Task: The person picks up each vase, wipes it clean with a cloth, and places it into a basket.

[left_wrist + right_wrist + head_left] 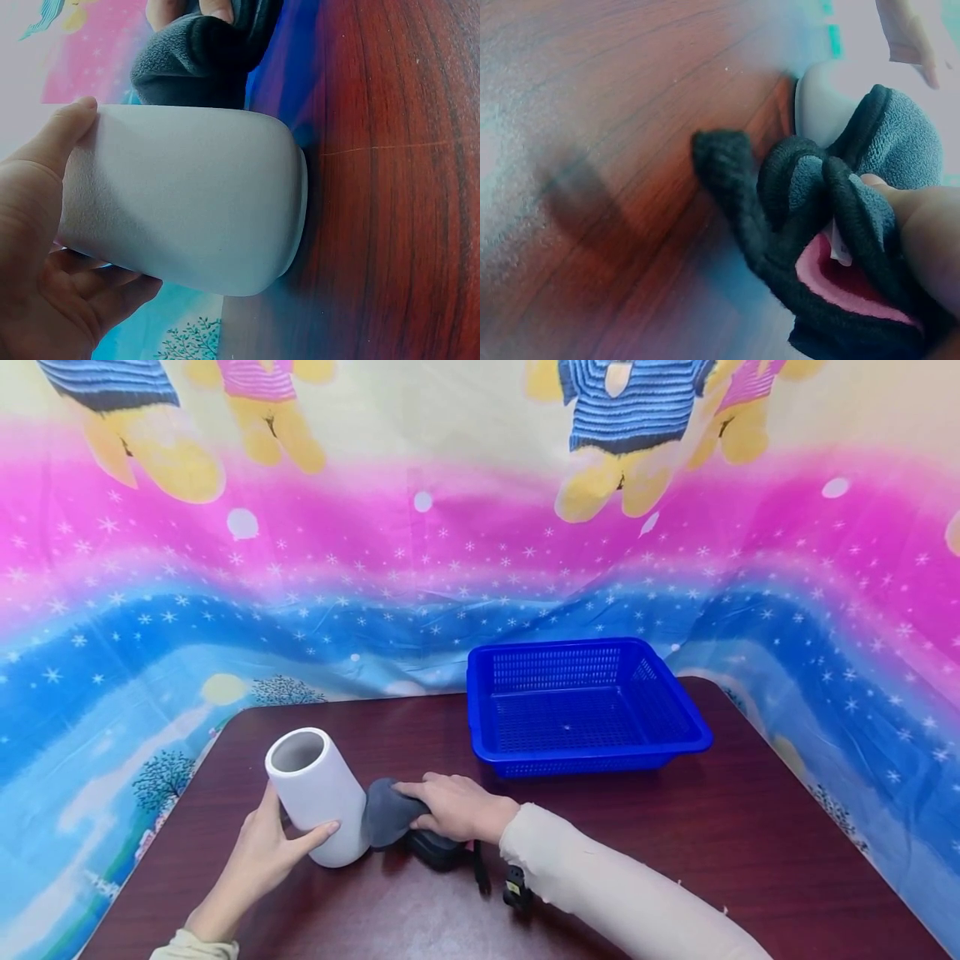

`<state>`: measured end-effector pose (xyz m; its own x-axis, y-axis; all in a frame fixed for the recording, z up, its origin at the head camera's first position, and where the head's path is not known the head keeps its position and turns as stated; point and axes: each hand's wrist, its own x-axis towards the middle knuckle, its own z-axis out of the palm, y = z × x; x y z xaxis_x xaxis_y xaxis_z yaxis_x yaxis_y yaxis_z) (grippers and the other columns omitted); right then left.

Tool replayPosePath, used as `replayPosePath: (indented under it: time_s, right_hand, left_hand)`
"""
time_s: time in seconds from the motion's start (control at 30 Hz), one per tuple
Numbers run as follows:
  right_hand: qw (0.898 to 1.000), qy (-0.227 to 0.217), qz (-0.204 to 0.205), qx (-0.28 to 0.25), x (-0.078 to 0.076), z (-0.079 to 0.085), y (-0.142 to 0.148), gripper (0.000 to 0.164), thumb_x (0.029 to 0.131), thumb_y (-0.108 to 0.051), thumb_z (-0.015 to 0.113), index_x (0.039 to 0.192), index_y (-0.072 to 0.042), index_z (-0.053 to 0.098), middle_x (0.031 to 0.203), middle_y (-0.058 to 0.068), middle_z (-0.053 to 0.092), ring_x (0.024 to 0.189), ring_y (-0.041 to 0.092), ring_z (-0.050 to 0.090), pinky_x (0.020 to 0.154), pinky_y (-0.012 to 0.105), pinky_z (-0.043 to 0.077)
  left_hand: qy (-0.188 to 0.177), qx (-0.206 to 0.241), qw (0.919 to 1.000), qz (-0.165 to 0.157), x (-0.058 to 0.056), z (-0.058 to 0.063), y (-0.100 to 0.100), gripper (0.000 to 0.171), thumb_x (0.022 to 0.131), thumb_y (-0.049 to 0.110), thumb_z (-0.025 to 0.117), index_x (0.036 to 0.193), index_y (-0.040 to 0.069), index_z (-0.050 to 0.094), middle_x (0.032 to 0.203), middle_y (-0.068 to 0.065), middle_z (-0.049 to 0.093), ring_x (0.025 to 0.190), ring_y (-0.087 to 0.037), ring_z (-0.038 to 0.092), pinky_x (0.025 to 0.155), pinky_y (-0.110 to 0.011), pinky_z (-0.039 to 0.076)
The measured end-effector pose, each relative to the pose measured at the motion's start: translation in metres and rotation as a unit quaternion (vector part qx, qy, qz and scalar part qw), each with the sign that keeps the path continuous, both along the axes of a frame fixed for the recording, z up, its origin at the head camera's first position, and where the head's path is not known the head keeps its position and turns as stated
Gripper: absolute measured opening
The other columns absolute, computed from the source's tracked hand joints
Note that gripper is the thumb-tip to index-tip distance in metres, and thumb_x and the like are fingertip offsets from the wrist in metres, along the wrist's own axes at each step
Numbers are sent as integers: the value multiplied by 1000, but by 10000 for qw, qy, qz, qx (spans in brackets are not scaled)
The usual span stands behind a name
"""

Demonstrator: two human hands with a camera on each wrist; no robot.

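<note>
In the head view a white vase (326,802) leans to the left on the table, its open mouth upward. My left hand (258,852) grips it from the left, thumb across the near side. In the left wrist view that thumb lies along one side of the vase (180,195) and the fingers curl at the other. My right hand (461,810) pinches a grey fleecy cloth (386,814) with black edging, right against the vase's right side. A pink lining (840,289) and a black strap (731,187) show on the cloth in the right wrist view.
A blue plastic basket (592,747) with mesh sides stands at the back right of the dark wooden table (750,852). Behind the table hangs a colourful printed curtain (360,552). A small black device (516,887) sits under the right sleeve.
</note>
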<state>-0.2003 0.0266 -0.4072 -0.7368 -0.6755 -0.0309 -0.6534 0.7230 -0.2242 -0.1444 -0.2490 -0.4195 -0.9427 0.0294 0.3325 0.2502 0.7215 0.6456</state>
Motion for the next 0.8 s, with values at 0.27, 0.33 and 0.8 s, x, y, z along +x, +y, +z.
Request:
replayPosePath:
  time_s: [0.27, 0.33, 0.8]
  right_hand:
    - [9994, -110, 21, -322, -3, 10, 4, 60, 97, -38, 68, 152, -29, 46, 127, 0, 66, 107, 12, 64, 79, 25, 54]
    - [9990, -125, 40, -421, -4, 14, 5, 60, 97, -38, 67, 152, -29, 45, 126, 0, 66, 106, 11, 64, 78, 25, 53]
    - [9950, -119, 75, -987, -8, 42, 6, 61, 97, -36, 67, 153, -28, 44, 125, 0, 66, 106, 11, 62, 82, 26, 54]
  left_hand:
    - [7, -28, 10000, 7, 0, 0, 1, 93, 77, 28, 89, 148, 9, 33, 122, -19, 68, 96, 1, 63, 73, -24, 57]
    - [15, -44, 10000, 18, 0, 1, 1, 93, 77, 28, 89, 148, 8, 33, 122, -19, 68, 96, -1, 64, 73, -24, 57]
    - [-93, 37, 9999, -95, 0, 1, 2, 94, 80, 28, 87, 151, 7, 28, 128, -24, 63, 106, -39, 69, 77, -41, 59]
